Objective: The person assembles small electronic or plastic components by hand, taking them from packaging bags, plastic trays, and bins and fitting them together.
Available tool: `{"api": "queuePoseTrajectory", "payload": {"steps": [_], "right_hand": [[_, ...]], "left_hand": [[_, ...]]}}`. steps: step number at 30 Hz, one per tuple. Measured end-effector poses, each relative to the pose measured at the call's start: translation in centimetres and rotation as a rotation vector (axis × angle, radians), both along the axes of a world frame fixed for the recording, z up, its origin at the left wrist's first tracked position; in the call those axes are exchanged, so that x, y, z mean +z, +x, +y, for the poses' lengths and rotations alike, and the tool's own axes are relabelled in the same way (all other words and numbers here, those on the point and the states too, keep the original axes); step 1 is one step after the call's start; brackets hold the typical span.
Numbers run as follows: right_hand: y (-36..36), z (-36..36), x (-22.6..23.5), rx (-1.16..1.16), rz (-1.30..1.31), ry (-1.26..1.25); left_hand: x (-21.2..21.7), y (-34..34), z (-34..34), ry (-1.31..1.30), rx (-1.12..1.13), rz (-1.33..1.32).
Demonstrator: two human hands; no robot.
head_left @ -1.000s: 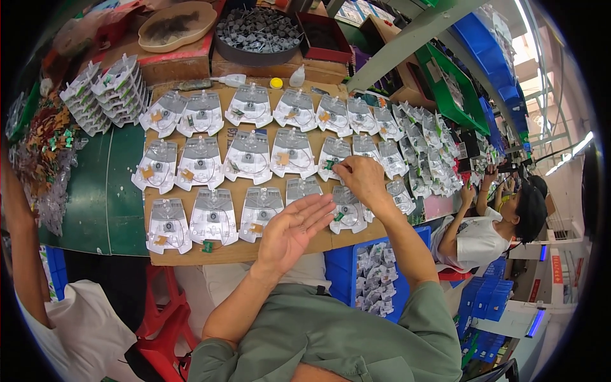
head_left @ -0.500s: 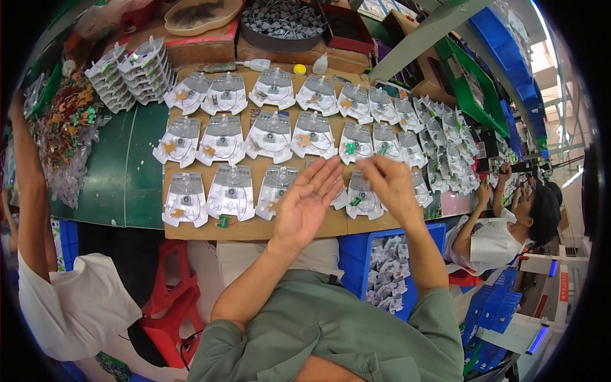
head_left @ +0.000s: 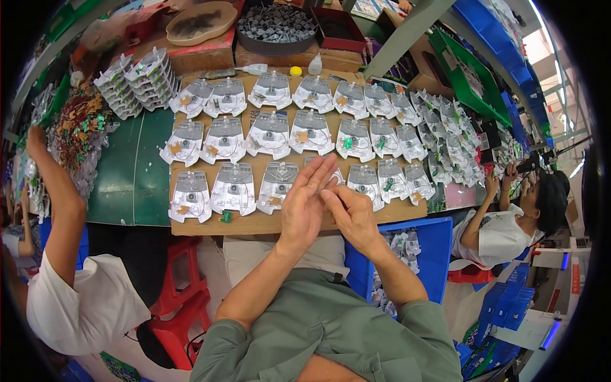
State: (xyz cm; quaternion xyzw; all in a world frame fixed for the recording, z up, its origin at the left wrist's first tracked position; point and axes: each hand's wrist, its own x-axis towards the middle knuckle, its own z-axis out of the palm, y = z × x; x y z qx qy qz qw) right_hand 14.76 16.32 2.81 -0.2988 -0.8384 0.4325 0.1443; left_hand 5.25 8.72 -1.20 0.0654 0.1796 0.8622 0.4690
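My left hand (head_left: 307,205) is raised flat over the near edge of a brown board (head_left: 267,224), fingers straight and together, holding nothing I can see. My right hand (head_left: 350,213) sits right beside it, its fingertips touching the left hand's fingers; whether it pinches a small part is hidden. Rows of clear plastic blister packs (head_left: 272,134) with small parts lie on the board in front of both hands. The nearest pack (head_left: 278,186) lies just left of my left hand.
A stack of clear trays (head_left: 133,83) stands at the far left. A round tub of dark parts (head_left: 278,25) sits behind the board. A blue bin (head_left: 414,254) of packs is at my right knee. One person (head_left: 70,280) works at left, another (head_left: 509,223) at right. Red stool (head_left: 184,293) below.
My right hand has pulled back from the packs on the board toward me and met my left hand. The left hand has risen and turned upright.
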Motion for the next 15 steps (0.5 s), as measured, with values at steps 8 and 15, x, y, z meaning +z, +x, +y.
{"api": "queuePoseTrajectory", "payload": {"steps": [8,15], "right_hand": [[0.8,-0.6,-1.3,-0.016,0.193,0.181],[1.4,0.2,-1.2,0.108,0.282,0.516]], "left_hand": [[0.4,0.7,0.1,-0.079,0.03,0.002],[0.3,1.3,1.0,-0.11,-0.005,-0.108]]}}
